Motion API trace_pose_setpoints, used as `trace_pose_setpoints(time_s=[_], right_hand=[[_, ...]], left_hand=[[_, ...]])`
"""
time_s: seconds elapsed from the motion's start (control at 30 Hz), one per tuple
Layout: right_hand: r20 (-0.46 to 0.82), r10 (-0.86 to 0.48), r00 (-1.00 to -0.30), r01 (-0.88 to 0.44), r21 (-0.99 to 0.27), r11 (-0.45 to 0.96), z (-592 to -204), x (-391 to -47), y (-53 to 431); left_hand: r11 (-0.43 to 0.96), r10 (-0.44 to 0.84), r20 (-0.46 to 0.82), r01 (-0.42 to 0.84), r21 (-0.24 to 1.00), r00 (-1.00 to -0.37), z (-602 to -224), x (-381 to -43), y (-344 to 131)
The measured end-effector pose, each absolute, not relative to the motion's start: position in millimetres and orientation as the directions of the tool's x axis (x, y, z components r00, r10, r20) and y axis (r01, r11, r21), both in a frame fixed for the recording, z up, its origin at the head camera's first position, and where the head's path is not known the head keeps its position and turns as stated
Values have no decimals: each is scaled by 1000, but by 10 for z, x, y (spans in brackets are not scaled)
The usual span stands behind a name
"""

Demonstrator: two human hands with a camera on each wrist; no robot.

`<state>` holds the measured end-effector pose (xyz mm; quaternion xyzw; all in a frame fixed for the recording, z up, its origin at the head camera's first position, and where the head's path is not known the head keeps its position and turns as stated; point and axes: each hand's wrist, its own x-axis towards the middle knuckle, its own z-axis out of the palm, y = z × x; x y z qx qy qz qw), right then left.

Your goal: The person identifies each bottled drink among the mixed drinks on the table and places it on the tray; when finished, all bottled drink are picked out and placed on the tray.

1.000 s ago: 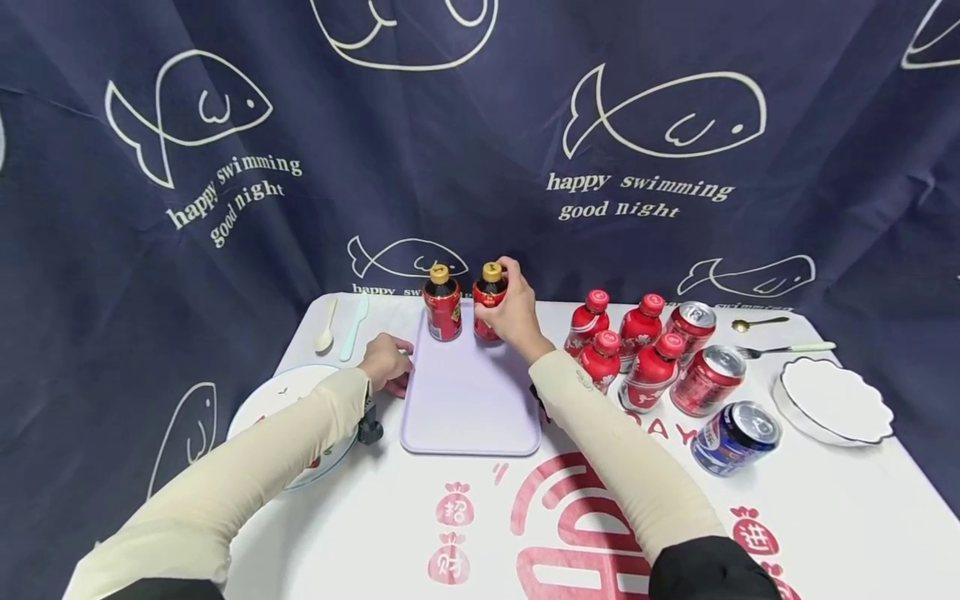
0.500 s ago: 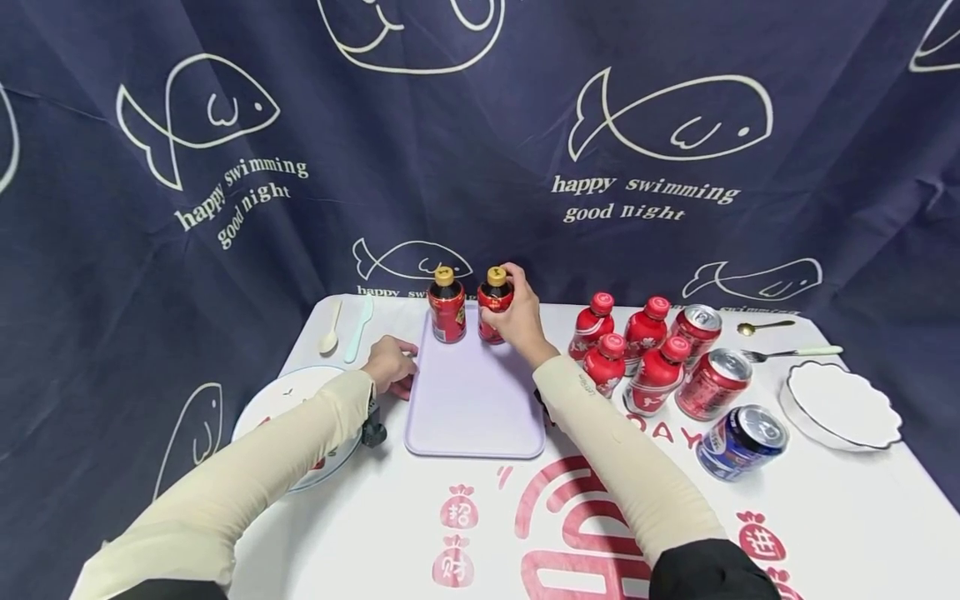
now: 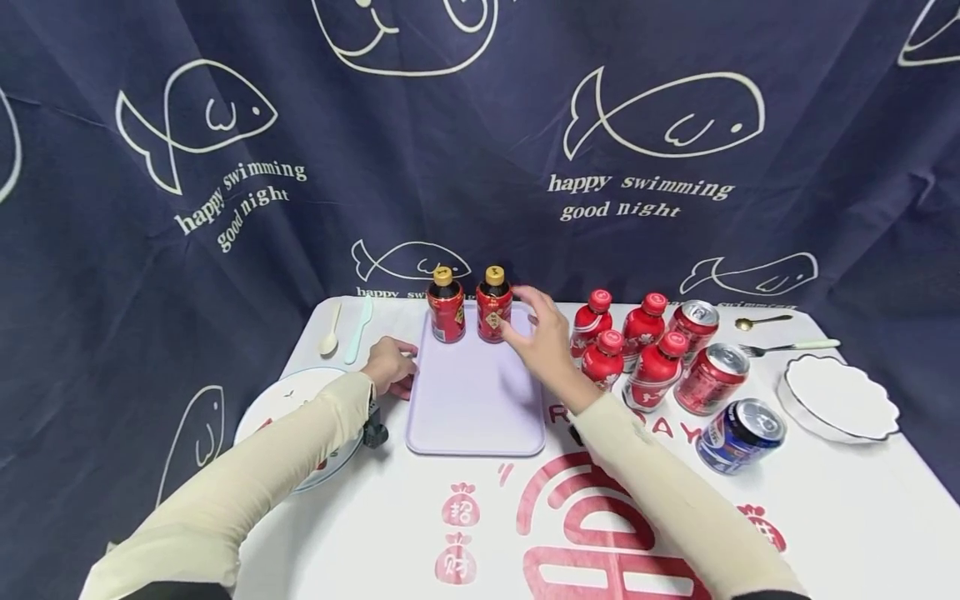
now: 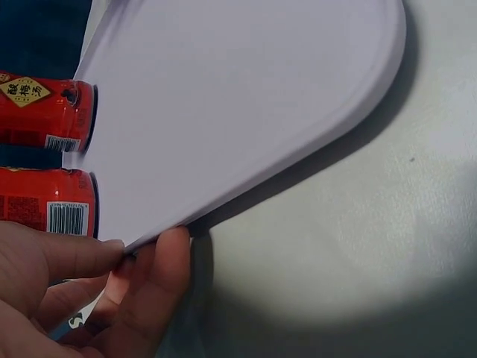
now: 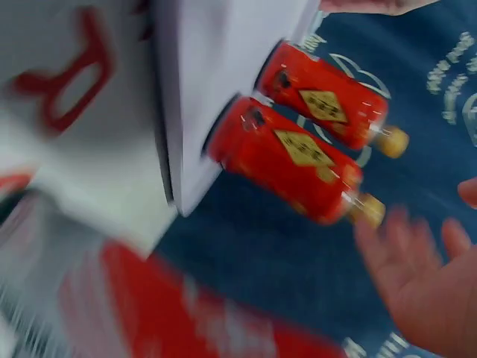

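Observation:
Two dark drink bottles with red labels and gold caps stand upright side by side at the far end of a pale lilac tray [image 3: 476, 408]: the left bottle [image 3: 447, 320] and the right bottle [image 3: 494, 318]. My right hand [image 3: 546, 340] is just right of the right bottle, fingers spread and nothing in its grasp. In the right wrist view that hand appears blurred beside the bottle's cap [image 5: 369, 210]. At the tray's left edge, my left hand [image 3: 388, 365] pinches the rim between thumb [image 4: 74, 255] and fingers, as the left wrist view shows.
Right of the tray stand several red-capped bottles [image 3: 654, 373], red cans [image 3: 711, 380] and a blue can [image 3: 738, 437]. Farther right are a white scalloped bowl [image 3: 838, 400], a fork [image 3: 795, 346] and a small gold spoon [image 3: 761, 322]. A plate [image 3: 273, 398] lies partly under my left forearm.
My right hand has let go of the right bottle and drawn back to the right, uncovering its label. The bottle stays standing on the tray. My left hand keeps its place at the rim.

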<state>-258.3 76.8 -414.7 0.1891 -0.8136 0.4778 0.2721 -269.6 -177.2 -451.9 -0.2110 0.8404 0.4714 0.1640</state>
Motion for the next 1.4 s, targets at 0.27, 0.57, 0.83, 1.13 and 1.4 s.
trace_pose_setpoints(time_s=[0.27, 0.57, 0.83, 1.13, 1.4], right_hand=[[747, -145, -649, -704, -516, 488, -4046, -1822, 1345], [748, -9, -663, -552, -481, 681, -4087, -1571, 1802], [586, 12, -810, -401, -569, 718, -4302, -1753, 1769], [572, 122, -811, -339, -630, 699, -4538, -1885, 1726], [573, 161, -804, -311, -635, 707, -4571, -1943, 1730]], left_hand=[[463, -210, -474, -514, 722, -855, -4506, -2699, -1764], [471, -189, -462, -493, 732, -867, -4537, -2695, -1816], [453, -199, -456, -494, 742, -867, -4542, -2691, -1793], [451, -197, -478, -512, 731, -856, -4544, -2700, -1768], [441, -197, -478, -513, 736, -856, -4514, -2688, -1772]])
